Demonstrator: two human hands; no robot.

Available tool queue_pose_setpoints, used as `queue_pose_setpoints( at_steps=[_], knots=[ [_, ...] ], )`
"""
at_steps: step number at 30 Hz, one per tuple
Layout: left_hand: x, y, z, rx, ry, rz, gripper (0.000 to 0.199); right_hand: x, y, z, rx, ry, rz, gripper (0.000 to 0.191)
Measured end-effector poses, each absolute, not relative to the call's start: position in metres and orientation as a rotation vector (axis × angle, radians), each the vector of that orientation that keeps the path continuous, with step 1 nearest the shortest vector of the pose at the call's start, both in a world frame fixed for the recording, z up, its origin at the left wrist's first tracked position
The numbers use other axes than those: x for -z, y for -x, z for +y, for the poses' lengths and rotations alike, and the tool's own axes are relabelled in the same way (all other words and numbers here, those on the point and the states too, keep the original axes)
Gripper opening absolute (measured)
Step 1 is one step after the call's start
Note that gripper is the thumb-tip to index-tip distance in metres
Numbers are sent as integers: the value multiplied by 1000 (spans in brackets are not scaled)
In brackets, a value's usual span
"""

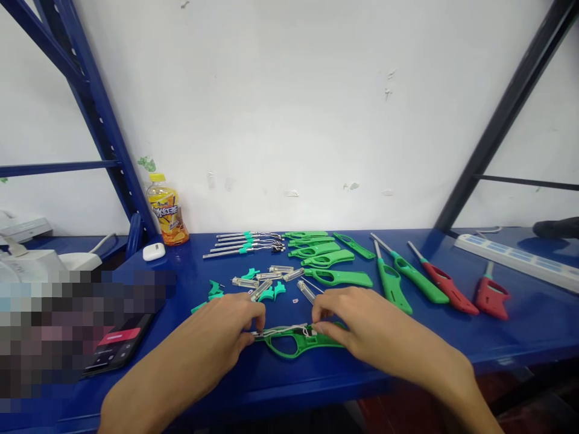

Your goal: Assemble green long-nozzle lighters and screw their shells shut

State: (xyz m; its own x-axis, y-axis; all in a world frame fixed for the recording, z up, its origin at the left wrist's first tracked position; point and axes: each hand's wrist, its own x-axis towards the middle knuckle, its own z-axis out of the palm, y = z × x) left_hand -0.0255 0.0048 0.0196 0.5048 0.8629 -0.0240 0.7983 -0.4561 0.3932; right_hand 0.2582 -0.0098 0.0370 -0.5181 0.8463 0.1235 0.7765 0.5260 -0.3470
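In front of me, near the table's front edge, lies a green lighter shell half [289,351] with a finger loop, its open inside facing up. White wires [284,330] run along its upper edge to a small black igniter [309,331]. My left hand [237,318] is closed in a pinch at the shell's narrow left end; the fingers partly hide what lies there. My right hand [346,316] pinches at the igniter and wires, its palm covering the shell's right end. Just beyond lie several clear fuel tanks [307,292] and teal triggers [266,293].
Lighter rods with wires [244,248] and green shell halves [339,278] lie farther back. Whole green lighters [392,283] and red lighters [447,288] lie right, near a power strip [520,260]. Left are a drink bottle [168,211], white earphone case [154,251] and phone [120,346].
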Motion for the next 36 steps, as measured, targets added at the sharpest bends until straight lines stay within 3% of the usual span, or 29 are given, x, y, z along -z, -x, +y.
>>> queue_pose_setpoints(
  at_steps=[32, 36],
  knots=[
    [-26, 20, 1, -195, -2380, 1498, 22, -38, -256, -19, -326, 1238, -2606, 14],
    [-23, 18, 4, -197, -2386, 1497, 20, -37, -257, -17, -456, 1289, -2636, 19]
  ],
)
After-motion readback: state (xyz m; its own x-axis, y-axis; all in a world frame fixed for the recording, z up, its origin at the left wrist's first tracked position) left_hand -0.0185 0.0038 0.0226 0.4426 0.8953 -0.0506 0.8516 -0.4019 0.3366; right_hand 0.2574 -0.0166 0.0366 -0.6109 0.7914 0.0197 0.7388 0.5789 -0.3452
